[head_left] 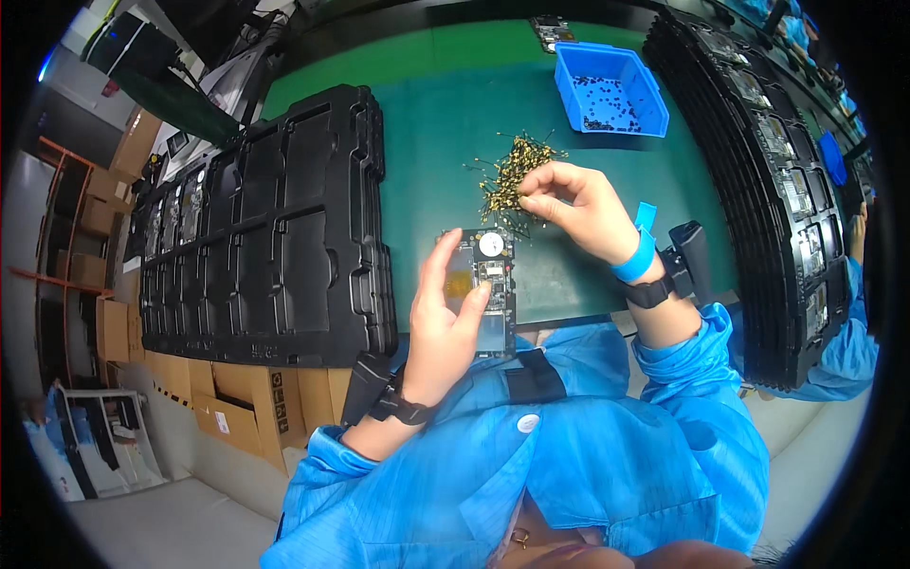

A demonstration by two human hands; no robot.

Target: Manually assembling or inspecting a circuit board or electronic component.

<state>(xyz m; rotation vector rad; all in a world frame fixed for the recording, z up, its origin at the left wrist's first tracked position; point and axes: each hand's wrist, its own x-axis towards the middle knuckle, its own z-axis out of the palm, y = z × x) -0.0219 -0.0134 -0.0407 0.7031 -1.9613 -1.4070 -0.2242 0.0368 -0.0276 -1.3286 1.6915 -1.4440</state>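
Flat rectangular circuit board [483, 289] (glossy, dark)

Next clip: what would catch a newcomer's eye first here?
At centre, the left hand holds an opened phone above the green mat. Just beyond, the right hand pinches at a heap of small gold parts. Black trays lie stacked on the left, and a blue bin sits farther back.

Green bench [445, 123]: contents

Black tray stacks left [275, 228] and right [768, 190]; blue bin [611, 90]; gold pin pile [507, 175].
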